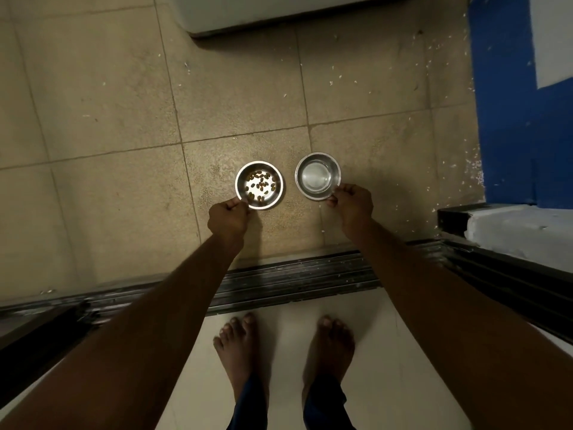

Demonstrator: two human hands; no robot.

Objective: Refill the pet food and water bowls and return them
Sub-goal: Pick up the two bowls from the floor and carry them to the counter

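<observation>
On the speckled floor tiles just beyond the sliding-door track (pixel 294 274) sit two steel bowls, near each other but apart: the food bowl (pixel 259 185) with a thin scatter of kibble (pixel 259 183), and the water bowl (pixel 318 175) holding what looks like clear water. The left hand (pixel 228 219) pinches the food bowl's near rim; the right hand (pixel 353 202) pinches the water bowl's near rim. Such one-sided rim grips could let either bowl tip, slopping water or spilling kibble over the track by the bare feet (pixel 279 346)
</observation>
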